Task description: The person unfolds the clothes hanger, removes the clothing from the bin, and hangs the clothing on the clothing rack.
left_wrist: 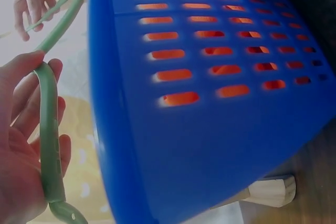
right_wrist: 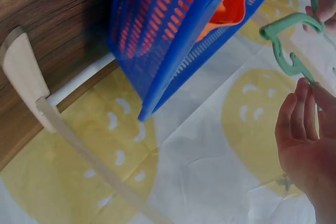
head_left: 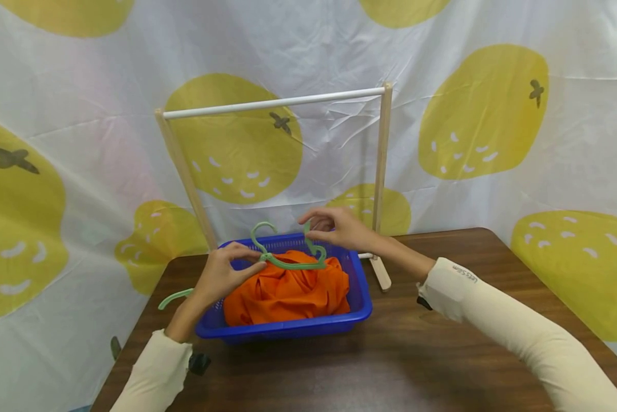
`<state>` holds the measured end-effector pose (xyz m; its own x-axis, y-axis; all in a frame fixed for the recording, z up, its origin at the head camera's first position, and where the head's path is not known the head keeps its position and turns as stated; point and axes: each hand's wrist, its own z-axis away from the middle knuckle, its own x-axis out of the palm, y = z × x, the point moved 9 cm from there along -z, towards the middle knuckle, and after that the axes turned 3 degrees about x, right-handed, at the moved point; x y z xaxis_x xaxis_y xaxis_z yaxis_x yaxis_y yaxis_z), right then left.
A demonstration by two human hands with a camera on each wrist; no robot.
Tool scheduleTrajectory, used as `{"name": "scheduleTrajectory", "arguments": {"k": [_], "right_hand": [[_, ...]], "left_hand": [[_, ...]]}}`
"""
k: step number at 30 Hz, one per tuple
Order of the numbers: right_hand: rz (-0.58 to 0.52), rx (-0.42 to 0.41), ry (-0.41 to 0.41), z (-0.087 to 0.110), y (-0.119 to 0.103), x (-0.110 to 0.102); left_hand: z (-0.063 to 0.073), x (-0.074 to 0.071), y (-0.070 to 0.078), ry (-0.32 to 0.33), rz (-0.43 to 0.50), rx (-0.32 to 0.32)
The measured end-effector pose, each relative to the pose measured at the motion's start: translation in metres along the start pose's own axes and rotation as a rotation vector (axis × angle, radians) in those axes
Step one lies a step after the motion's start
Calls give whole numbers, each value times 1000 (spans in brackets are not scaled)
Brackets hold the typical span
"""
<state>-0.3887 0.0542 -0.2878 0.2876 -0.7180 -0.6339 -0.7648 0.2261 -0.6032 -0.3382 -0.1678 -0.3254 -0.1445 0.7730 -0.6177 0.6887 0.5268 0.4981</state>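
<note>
A light green hanger (head_left: 295, 265) is held over a blue basket (head_left: 287, 330) by both hands. My left hand (head_left: 219, 273) pinches it near the base of its hook, thumb and fingers on either side; in the left wrist view the green plastic (left_wrist: 50, 135) runs along the palm. My right hand (head_left: 345, 228) pinches the far right part of the hanger between thumb and fingertips, its notched end (right_wrist: 289, 66) showing in the right wrist view. Bunched orange cloth (head_left: 293, 294) fills the basket below. Another green curved piece (head_left: 175, 298) juts out left of the left wrist.
Behind the basket stands a rack with a white rod (head_left: 272, 105) and wooden posts (head_left: 382, 166); one foot (head_left: 380, 274) lies on the brown table (head_left: 432, 355) right of the basket. A white curtain (head_left: 329, 51) with yellow fruit prints hangs behind.
</note>
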Motion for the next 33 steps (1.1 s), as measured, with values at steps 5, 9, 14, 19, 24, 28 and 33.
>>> {"name": "scheduleTrajectory", "arguments": {"k": [5,9,14,19,24,28,33], "right_hand": [[13,28,20,7,6,-12],[15,41,37,14,11,-22],[42,48,64,25,20,-31],[66,56,92,33,32,-38],[106,80,91,40,36,-40],[129,113,82,43,41,-41],[124,157,62,48,51,-40]], "left_hand": [[3,-3,-2,5,-3,14],[5,-7,-3,22,-11,20],[8,-13,-5,44,-7,15],[11,-20,-7,81,-12,19],[12,-25,-8,106,-12,8],[13,-28,-10,126,8,-12],[14,-33,-14,148,35,-61]]}}
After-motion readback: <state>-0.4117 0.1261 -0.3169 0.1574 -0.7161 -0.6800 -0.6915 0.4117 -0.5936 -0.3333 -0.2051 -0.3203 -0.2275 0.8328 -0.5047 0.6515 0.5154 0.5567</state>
